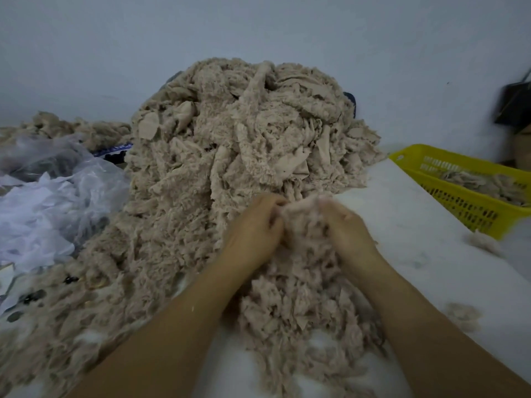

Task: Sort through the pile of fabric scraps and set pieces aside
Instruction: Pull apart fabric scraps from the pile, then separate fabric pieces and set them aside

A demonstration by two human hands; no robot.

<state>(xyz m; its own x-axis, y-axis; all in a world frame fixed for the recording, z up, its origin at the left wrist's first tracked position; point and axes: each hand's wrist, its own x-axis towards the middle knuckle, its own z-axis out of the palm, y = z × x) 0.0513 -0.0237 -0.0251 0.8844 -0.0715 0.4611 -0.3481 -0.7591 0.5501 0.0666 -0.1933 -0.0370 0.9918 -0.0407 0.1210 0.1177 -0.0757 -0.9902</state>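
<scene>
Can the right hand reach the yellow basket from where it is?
Probably yes. Mostly bare white table lies between the right hand and the yellow basket, though it grips a scrap clump with the left hand.

One large pile of fluffy beige fabric scraps (230,139) is lying on the desk (416,225); one smaller heap (71,127) is lying far left. One yellow plastic basket (459,202) is standing right. Two loose tufts (485,242) are lying apart. Two hands, left hand (255,228) and right hand (349,229), are gripping one clump (301,222).

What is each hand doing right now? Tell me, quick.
Left hand: fingers curled, gripping a scrap.
Right hand: fingers curled, gripping the same scrap.
</scene>
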